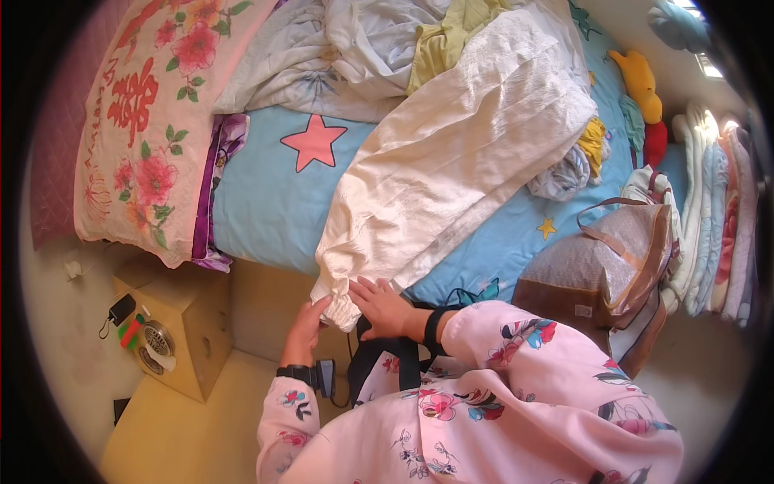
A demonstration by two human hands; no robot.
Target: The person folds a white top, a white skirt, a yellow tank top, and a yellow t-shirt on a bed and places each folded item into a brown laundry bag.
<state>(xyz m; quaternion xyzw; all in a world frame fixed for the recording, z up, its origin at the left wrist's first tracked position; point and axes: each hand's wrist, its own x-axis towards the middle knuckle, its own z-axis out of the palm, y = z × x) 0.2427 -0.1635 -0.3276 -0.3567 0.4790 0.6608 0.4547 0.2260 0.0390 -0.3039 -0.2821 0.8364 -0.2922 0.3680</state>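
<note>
A long cream-white garment [435, 163], perhaps trousers, lies lengthwise across the bed's blue sheet [266, 193]. Its gathered end hangs at the near edge of the mattress, close to my body. My left hand [306, 330] grips that bunched end, thumb on top and the other fingers partly hidden. Flat against the cloth's right side rests my right hand [384, 310], fingers spread and palm down. Each wrist wears a black strap. The garment's far end reaches a yellow-green cloth [444, 45] and a crumpled pale quilt [369, 36].
A pillow with a floral pink cover [145, 163] lies at left. Beyond the bed's right side stand a brown-trimmed bag [580, 272] and stacked folded bedding [707, 212]. Bundled clothes [565, 172] and a yellow plush toy [641, 85] sit nearby. A cardboard box [181, 327] holds small items.
</note>
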